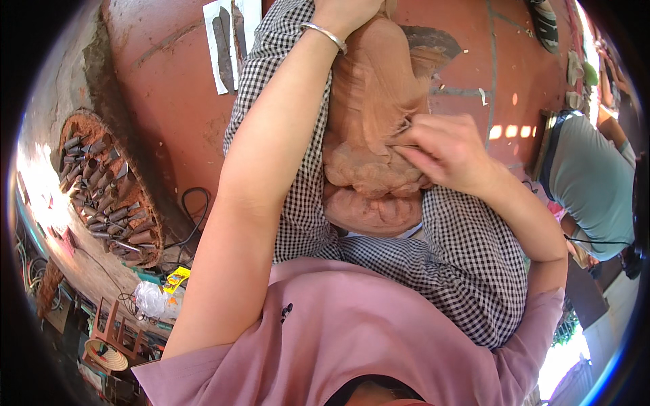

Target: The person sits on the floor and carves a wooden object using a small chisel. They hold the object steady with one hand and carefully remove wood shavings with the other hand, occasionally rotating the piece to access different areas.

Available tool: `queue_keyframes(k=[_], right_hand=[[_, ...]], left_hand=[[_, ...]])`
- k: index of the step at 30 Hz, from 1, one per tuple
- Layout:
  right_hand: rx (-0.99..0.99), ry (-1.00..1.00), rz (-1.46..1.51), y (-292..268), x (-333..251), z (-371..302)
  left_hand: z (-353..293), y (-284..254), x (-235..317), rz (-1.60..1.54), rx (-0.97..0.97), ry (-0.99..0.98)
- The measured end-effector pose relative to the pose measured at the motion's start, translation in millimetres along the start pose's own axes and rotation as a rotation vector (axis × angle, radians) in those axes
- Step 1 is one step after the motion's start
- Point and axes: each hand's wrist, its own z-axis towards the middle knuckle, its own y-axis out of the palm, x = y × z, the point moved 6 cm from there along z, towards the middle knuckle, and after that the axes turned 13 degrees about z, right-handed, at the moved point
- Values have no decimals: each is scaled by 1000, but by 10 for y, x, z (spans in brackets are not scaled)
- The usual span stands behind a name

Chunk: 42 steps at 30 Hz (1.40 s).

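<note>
A reddish-brown carved figure (376, 88), which looks like wood, lies between my knees. Its far part is smooth and rounded; the near end has lumpy, folded relief. My left hand (349, 12), with a silver bangle at the wrist, is at the carving's far end, and the picture's upper edge cuts off most of its fingers. On the carving's right side, my right hand (447, 149) presses with fingers bent and pinched together. Whatever it may pinch is hidden. Black-and-white checked cloth (467, 250) covers my legs on both sides of the carving.
Long dark tools (222, 54) lie on a white sheet on the red tiled floor (169, 81). At left, a hollow in a big log (95, 74) holds several carving tools (101, 183). A black cable (196, 216) loops nearby. Another person (589, 176) is at right.
</note>
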Motion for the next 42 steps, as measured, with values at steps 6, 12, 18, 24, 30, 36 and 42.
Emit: queue_keyframes(k=[6,12,18,24,30,36,42], right_hand=[[-36,42,7,-34,-1,44],[-14,-7,-38,-27,13,18],[-30,6,-91,-159,18,-70],[102,146,7,-561,162,-190],[95,37,-41,-495,127,-171],[48,-137,-104,-148,16,-67],[37,-124,-142,-126,-13,-47]], left_hand=[[15,-6,-25,-38,-44,7],[13,12,-10,11,-43,0],[5,13,-15,43,-52,-8],[25,1,-23,-90,-73,-19],[24,-3,-38,-63,-65,-3],[25,32,0,-284,-135,-112],[23,8,-29,-201,-97,-59]])
